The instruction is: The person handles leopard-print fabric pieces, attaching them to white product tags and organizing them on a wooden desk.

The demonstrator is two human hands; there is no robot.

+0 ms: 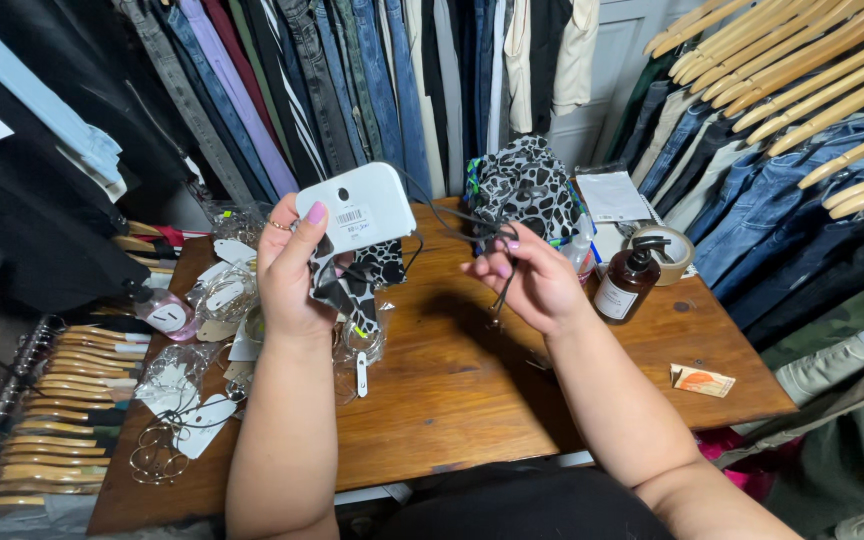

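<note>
My left hand holds up a white card tag together with a black-and-white spotted piece of cloth that hangs below it. My right hand pinches thin black strings that run from the tag and cloth toward its fingers. Both hands hover above a wooden table, a short way apart from each other. A small clear bag dangles under the cloth.
A spotted cloth pile sits at the table's back. A brown pump bottle and tape roll stand right. White tags and metal rings lie left, next to wooden hangers. Hanging clothes surround the table. An orange packet lies right.
</note>
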